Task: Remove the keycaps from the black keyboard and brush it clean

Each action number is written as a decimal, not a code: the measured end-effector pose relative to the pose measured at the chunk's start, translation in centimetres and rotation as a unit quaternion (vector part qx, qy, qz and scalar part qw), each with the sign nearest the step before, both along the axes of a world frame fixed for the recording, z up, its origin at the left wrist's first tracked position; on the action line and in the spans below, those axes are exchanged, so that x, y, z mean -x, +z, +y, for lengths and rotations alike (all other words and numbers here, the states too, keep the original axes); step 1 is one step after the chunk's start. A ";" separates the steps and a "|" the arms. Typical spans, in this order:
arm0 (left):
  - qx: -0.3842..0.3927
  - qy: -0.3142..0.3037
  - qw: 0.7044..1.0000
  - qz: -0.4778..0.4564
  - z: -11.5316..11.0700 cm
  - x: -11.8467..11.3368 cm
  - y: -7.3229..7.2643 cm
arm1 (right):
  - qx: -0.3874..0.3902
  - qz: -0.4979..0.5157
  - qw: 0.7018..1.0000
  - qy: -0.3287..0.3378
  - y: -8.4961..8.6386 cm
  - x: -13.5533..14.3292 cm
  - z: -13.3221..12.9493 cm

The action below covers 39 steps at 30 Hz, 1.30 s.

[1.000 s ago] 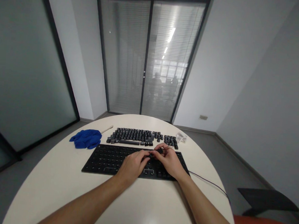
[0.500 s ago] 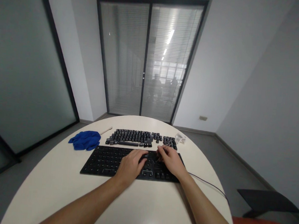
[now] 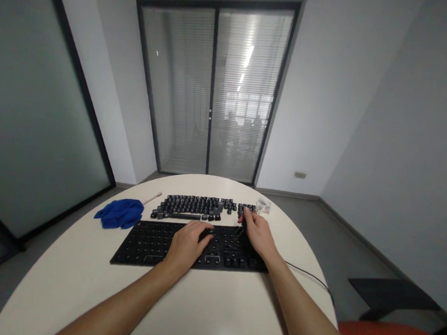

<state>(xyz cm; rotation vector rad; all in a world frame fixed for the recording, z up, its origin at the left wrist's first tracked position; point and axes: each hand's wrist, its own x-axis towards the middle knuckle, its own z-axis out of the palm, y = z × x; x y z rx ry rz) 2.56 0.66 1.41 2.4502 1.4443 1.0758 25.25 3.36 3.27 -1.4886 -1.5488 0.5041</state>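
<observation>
- Black rectangular keyboard [image 3: 145, 243], flat on the cream rounded table [image 3: 198, 308]: I judge it stiff, best held by its edges.
- Right hand [image 3: 257, 234]: grip pinched on a small dark object [image 3: 244, 227], probably light.
- Left hand [image 3: 186, 242]: half-open grip, nothing visibly held.
- Beyond: rows of black keycaps [image 3: 194, 204].

READABLE TEXT: none | keycaps [image 3: 194, 205], at 12 o'clock from the black keyboard [image 3: 151, 243] on the worktop [image 3: 206, 304]: pale marks too small to make out | clear packet [image 3: 263, 206], 2 o'clock from keyboard: any print too blurred to read
</observation>
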 end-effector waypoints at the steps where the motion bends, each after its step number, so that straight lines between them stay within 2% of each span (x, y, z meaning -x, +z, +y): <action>1: -0.001 -0.001 1.000 0.004 0.1 -0.2 0.1 | -0.005 0.000 1.000 0.001 0.0 0.0 0.0; 6: -0.024 -0.018 0.999 0.041 1.4 -1.6 1.2 | -0.018 0.002 1.000 -0.001 0.0 -0.1 0.1; 11: -0.022 -0.003 0.997 0.080 3.9 -3.5 2.1 | -0.026 0.004 1.000 -0.002 -0.2 -0.2 0.1; 19: 0.017 0.028 0.990 0.137 7.1 -5.5 1.1 | -0.019 -0.005 1.000 -0.001 0.1 -0.3 -0.1; 27: 0.048 0.054 0.983 0.166 8.1 -6.3 1.2 | -0.020 -0.003 1.000 -0.001 0.2 -0.2 -0.2; 39: 0.071 0.063 0.979 0.183 8.4 -6.5 1.1 | -0.017 0.006 1.000 0.001 0.3 -0.1 -0.4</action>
